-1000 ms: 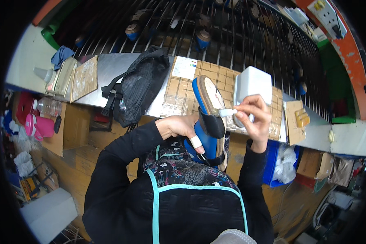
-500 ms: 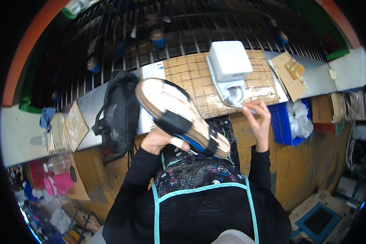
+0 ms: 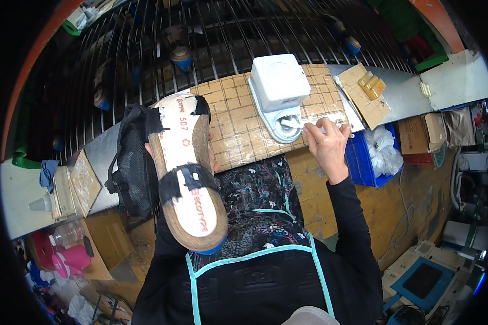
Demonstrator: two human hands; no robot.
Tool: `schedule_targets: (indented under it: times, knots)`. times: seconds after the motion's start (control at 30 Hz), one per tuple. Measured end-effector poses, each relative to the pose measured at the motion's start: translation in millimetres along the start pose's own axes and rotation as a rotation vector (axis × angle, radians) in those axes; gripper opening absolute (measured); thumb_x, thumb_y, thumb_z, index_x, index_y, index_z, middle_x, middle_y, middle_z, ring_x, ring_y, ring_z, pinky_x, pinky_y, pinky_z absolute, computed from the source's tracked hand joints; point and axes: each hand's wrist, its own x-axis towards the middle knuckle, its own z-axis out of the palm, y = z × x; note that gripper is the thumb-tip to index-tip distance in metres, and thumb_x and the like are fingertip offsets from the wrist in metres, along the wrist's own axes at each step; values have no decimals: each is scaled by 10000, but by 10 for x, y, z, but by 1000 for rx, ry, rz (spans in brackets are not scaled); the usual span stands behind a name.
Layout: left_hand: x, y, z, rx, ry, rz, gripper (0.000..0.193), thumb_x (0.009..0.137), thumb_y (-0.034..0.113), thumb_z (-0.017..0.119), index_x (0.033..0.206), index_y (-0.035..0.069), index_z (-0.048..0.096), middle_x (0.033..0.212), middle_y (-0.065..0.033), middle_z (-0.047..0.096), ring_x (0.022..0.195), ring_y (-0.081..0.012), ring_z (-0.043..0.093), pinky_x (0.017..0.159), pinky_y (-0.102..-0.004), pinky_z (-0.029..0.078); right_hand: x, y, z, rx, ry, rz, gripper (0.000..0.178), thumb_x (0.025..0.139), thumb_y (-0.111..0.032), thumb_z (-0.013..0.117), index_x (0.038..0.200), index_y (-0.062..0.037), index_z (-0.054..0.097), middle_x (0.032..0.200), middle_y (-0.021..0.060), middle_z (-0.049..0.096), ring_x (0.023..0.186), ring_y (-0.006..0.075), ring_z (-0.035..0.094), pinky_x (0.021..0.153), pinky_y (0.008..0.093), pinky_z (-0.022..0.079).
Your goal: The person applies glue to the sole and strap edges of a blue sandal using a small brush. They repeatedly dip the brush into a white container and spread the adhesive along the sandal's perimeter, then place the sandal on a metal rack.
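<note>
Sandal (image 3: 187, 181) held up in my left hand (image 3: 153, 149) is filling the middle of the view, sole turned toward me: pale footbed-shaped bottom with a cork-coloured rim and black straps crossing it. I am judging it as light and fairly stiff along the sole, with the straps soft and apt to flop, so the firm edge near the toe end, where my left hand is gripping now, looks like the best hold; most of that hand is hidden behind the sandal, so I cannot tell exactly how the fingers are wrapping. My right hand (image 3: 325, 143) is reaching well apart from the left, closed on a small white brush (image 3: 293, 123) whose tip is dipping into the round well of the white dispenser (image 3: 279, 89) standing on the taped cardboard surface (image 3: 238, 127). A black bag (image 3: 127, 165) is lying just beside the sandal on the left. Compared with half a second ago, the sandal is swinging from a diagonal tilt to nearly upright in the picture, and the right hand is staying at the dispenser; a second ago it was brushing at the sandal itself.
</note>
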Motion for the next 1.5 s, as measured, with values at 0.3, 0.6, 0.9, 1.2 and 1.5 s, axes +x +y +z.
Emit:
schedule_targets:
  times: [0.3,0.6,0.9,1.2,1.5]
  knots:
    - [-121,123,-186,77,89,-87,1009,807,590,628,1483,-1,168,1132,-244,565,781,-365,639,1041,-438,352,-123,340,102,545,-282,456,254,899,-264,651,801,-34,695,652,86,630,558,171,559,553,287,399]
    - [15,-331,-66,712,624,33,837,870,698,468,1338,5,441,1223,-138,594,1062,-203,622,909,-335,528,57,-5,-9,951,-225,520,115,859,-152,709,859,-37,703,705,6,631,659,78,567,624,248,349]
    - [159,-363,102,907,385,27,938,750,735,612,1253,-51,515,1058,-157,659,910,-213,671,828,-330,553,375,-898,-420,853,160,206,208,722,-129,787,929,-115,770,883,37,600,724,125,543,801,278,344]
    - [-49,-277,151,1041,423,108,774,822,590,650,1231,-57,541,1125,-128,624,1025,-167,584,916,-297,442,477,-1099,-277,867,101,190,186,750,-112,769,935,-102,764,885,28,577,715,106,540,799,288,313]
    - [-76,-197,236,1143,379,153,701,836,504,672,1234,-60,551,1124,-131,629,1032,-175,576,928,-307,433,772,-1125,-255,840,164,98,170,753,-112,773,922,-100,758,881,16,580,706,108,552,798,281,308]
